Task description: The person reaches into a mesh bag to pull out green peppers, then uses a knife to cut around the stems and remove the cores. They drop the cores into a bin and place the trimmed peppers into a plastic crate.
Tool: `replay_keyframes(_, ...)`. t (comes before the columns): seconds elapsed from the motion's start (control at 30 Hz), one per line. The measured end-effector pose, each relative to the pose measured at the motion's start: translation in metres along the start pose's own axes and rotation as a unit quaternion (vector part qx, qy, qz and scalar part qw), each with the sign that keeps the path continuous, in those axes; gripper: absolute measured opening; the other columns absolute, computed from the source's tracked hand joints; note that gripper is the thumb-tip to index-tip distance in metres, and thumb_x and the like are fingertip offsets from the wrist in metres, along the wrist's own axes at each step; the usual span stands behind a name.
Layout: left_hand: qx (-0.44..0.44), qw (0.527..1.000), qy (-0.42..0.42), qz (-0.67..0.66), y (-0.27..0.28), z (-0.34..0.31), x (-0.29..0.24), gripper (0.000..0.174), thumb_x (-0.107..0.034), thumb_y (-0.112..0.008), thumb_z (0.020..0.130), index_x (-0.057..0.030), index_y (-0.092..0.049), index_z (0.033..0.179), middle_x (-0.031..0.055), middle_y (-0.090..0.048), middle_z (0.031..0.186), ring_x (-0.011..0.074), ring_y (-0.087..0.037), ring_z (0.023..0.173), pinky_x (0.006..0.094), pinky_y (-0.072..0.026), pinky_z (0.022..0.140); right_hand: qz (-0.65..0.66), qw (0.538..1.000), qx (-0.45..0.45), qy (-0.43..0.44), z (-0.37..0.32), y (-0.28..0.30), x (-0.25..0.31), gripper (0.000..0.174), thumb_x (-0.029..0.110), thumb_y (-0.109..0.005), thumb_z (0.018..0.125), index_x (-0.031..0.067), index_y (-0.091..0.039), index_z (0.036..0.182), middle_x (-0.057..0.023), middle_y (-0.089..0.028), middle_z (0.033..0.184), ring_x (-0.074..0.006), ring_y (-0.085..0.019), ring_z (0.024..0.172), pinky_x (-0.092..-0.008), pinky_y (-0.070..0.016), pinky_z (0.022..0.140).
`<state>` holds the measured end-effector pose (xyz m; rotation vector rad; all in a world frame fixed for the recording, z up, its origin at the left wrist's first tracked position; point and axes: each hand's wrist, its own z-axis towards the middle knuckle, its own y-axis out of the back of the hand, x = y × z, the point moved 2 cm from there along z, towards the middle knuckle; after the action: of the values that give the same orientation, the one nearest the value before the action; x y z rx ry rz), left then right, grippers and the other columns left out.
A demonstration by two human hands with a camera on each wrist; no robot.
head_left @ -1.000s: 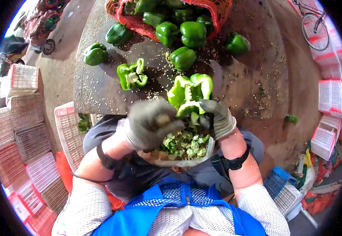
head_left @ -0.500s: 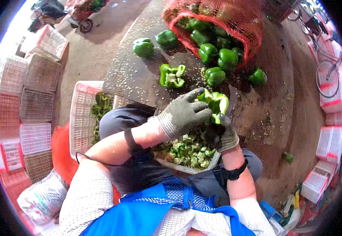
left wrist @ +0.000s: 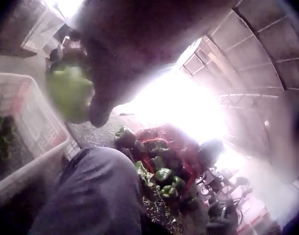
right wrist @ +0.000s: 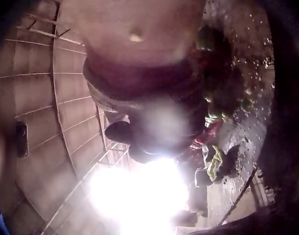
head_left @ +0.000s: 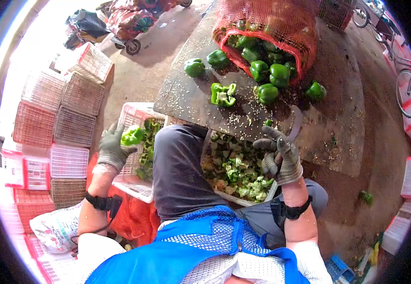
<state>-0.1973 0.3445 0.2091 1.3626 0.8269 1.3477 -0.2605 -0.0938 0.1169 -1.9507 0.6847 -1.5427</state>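
My gloved left hand (head_left: 111, 150) is over the white crate (head_left: 141, 193) at the left, its fingers spread. Right beside those fingers is a cut green bell pepper (head_left: 132, 136), blurred in the left wrist view. Dark green pepper pieces (head_left: 149, 154) lie in that crate. In my gloved right hand (head_left: 287, 161) I hold a knife (head_left: 297, 122), its curved blade pointing up past the fingers over the board's near edge. Below that hand, between my legs, a bin of pepper cores and scraps (head_left: 236, 168) stands. An opened pepper (head_left: 223, 94) lies on the board.
A red mesh sack (head_left: 267, 19) spills whole green peppers (head_left: 279, 75) onto the seed-strewn wooden board (head_left: 333, 137). Stacked plastic crates (head_left: 75, 128) line the left side. A bicycle (head_left: 406, 92) stands at the far right, and a loaded cart (head_left: 141, 19) at the back left.
The left hand and the cut pepper have moved from in front of the right hand leftward to the white crate, and its fingers have spread. The right hand keeps the knife. The view has shifted left.
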Motion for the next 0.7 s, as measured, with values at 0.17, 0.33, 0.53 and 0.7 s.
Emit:
replay_keyframes(0.17,0.065,0.86,-0.078,-0.5,-0.002,0.062,-0.081,0.04,-0.019,-0.075,0.082,-0.0033,-0.065,0.116,0.0173,-0.067,0.112,0.0276,-0.067,0.099,0.034,-0.053,0.082,-0.026,0.999,-0.026,-0.025,-0.004,0.005,-0.002,0.051,0.04,-0.063,0.094,0.0028,-0.055,0.128,-0.0162,-0.071,0.097,-0.0088,-0.048,0.037,-0.023,-0.0367,0.035)
replay_keyframes(0.33,0.043,0.89,-0.273,-0.362,-0.114,0.186,-0.21,0.024,-0.011,-0.064,0.088,-0.0048,-0.064,0.112,0.0163,-0.068,0.102,0.0311,-0.067,0.096,0.0362,-0.0525,0.079,-0.04,0.997,-0.06,0.001,0.006,0.022,0.003,0.049,0.038,-0.06,0.096,0.0016,-0.055,0.127,-0.0163,-0.071,0.096,-0.0116,-0.051,0.037,-0.0245,-0.0388,0.036)
replay_keyframes(0.53,0.248,0.927,-0.253,-0.122,-0.112,0.222,-0.259,0.034,-0.039,-0.051,0.095,-0.0098,-0.067,0.103,0.0171,-0.069,0.099,0.0353,-0.066,0.091,0.0427,-0.0511,0.076,-0.215,0.971,-0.109,-0.003,0.017,0.034,0.007,0.044,0.029,-0.057,0.099,-0.0033,-0.053,0.128,-0.0137,-0.071,0.098,-0.0087,-0.052,0.042,-0.0219,-0.0434,0.042)
replay_keyframes(0.7,0.291,0.917,-0.223,-0.159,-0.118,0.211,-0.243,0.03,-0.034,-0.056,0.092,-0.0109,-0.071,0.104,0.0161,-0.07,0.095,0.0354,-0.068,0.09,0.0431,-0.0532,0.075,-0.291,0.948,-0.128,-0.019,0.032,0.035,-0.003,0.04,0.025,-0.062,0.096,-0.0027,-0.056,0.125,-0.0089,-0.072,0.093,-0.0053,-0.056,0.055,-0.0207,-0.0444,0.047)
